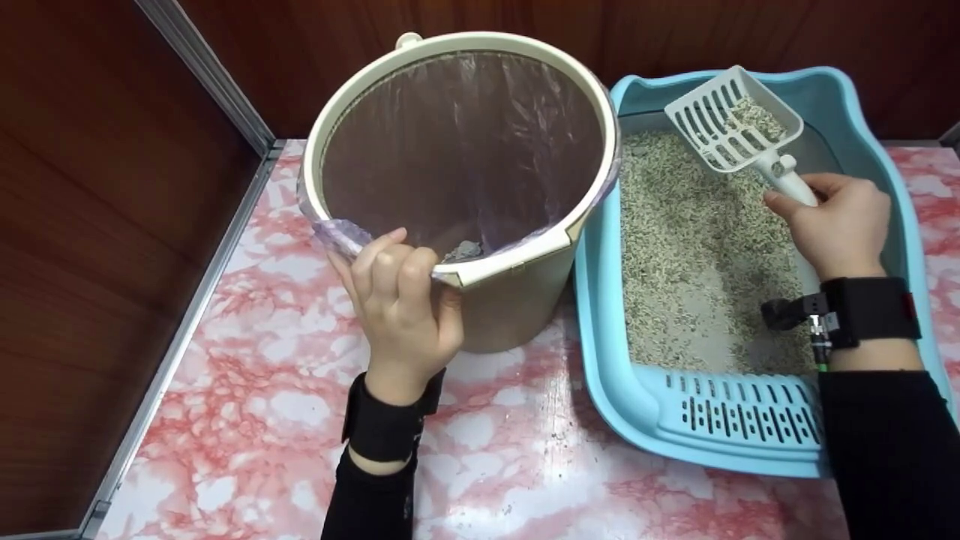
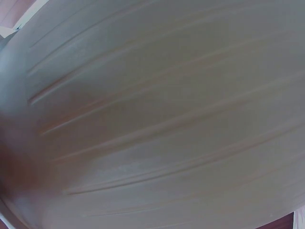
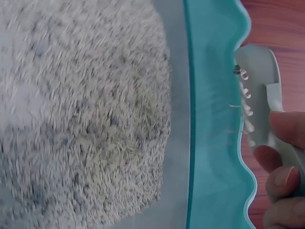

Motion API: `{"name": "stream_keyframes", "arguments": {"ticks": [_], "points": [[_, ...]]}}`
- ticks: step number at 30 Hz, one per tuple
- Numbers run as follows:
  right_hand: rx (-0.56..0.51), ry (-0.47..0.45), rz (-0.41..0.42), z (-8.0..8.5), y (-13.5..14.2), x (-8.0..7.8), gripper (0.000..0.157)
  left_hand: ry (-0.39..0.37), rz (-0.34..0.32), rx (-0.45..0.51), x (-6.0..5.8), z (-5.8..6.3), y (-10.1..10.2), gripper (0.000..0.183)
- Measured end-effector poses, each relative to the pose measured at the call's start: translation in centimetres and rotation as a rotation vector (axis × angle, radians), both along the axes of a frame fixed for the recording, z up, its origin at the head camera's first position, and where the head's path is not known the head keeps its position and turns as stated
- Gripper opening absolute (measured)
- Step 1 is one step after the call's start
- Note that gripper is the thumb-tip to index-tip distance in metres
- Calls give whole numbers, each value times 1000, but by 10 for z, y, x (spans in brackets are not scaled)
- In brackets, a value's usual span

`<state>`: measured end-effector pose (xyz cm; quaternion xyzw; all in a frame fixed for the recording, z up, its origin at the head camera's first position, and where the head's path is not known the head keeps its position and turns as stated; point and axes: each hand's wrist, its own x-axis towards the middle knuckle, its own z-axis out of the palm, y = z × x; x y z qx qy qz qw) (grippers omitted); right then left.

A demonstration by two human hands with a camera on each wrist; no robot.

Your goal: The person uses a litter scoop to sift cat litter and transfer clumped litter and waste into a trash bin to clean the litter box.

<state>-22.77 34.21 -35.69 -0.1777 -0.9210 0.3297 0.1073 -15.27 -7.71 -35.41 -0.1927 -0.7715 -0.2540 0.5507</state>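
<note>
My left hand [image 1: 401, 307] grips the near rim of a beige trash bin [image 1: 525, 262], fingers curled over the edge and a thin purple bag [image 1: 341, 234]. Grey clumps [image 1: 466, 250] show inside the bin. The bin's ribbed wall [image 2: 167, 109] fills the left wrist view. In my right hand [image 1: 847, 225] is the handle of a light grey litter scoop [image 1: 752, 152], raised over the far end of a blue litter box [image 1: 600, 330]. Some litter lies in its slotted head. Pale granular litter [image 1: 667, 210] covers much of the box floor, with bare patches in the middle.
The bin and litter box stand side by side on a red-and-white marbled surface [image 1: 285, 390]. A dark wood panel [image 1: 97, 225] rises at the left, another behind [image 1: 285, 60]. Stray grains lie near the box. A slotted step [image 1: 742, 405] forms the box's near end.
</note>
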Motion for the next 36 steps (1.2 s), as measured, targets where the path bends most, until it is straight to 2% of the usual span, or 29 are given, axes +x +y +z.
{"name": "stream_keyframes", "arguments": {"ticks": [7,13,18,22,27,33,36], "points": [[159,50,-12,-1,-5,0,50,-9,1,0,0,1,0,15],[174,109,-30,-1,-5,0,44,5,-4,4,1,1,0,16],[105,56,-20,0,-4,0,52,5,-9,6,0,1,0,16],[-55,-5,13,1,-3,0,58,3,-9,7,0,1,-1,16],[-236,-49,50,1,-1,1,13,13,-7,5,0,1,0,17],[-259,-66,67,2,0,3,17,16,-5,6,1,2,1,20],[-231,-51,52,2,-2,3,9,13,-4,4,0,1,1,17]]}}
